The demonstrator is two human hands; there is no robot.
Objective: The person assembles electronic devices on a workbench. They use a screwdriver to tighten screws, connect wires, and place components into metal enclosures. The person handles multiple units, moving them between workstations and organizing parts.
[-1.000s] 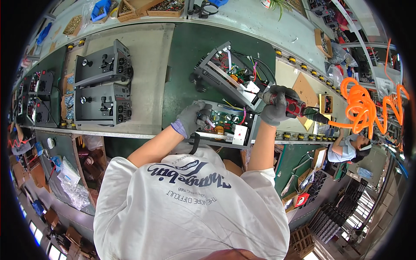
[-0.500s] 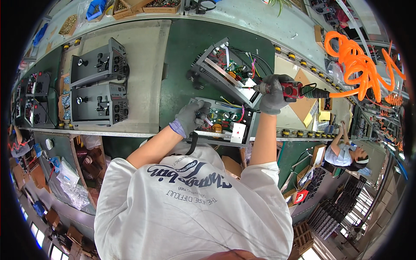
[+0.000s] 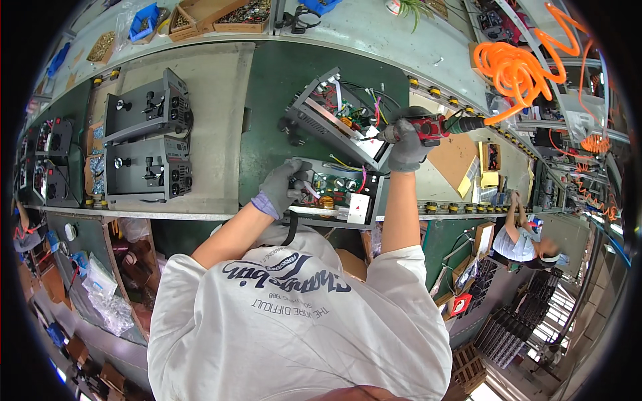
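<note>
My right hand (image 3: pixel 405 148), in a grey glove, is wrapped round a red pneumatic screwdriver (image 3: pixel 428 128). The tool's bit points left, at a white plate inside the far open-topped grey metal unit (image 3: pixel 321 115), which lies at a slant with boards and coloured wires showing. Nearer to me is a second open unit (image 3: pixel 304 215), with a circuit board and a white plate (image 3: pixel 358 208) marked by a red sign. At its left end my left hand (image 3: pixel 281 186), gloved too, has its fingers curled and pressed together; what they hold, if anything, is hidden.
Two grey units (image 3: pixel 137 177) stand to the left on a beige mat. An orange coiled hose (image 3: pixel 515 73) runs from the screwdriver to the upper right. Cardboard trays of small parts (image 3: pixel 241 19) line the back shelf. Another person (image 3: pixel 518 244) works at far right.
The whole view has shifted slightly left. The screwdriver stays at the far unit, and its hose hangs in a different shape. My left hand stays at the near unit's left end.
</note>
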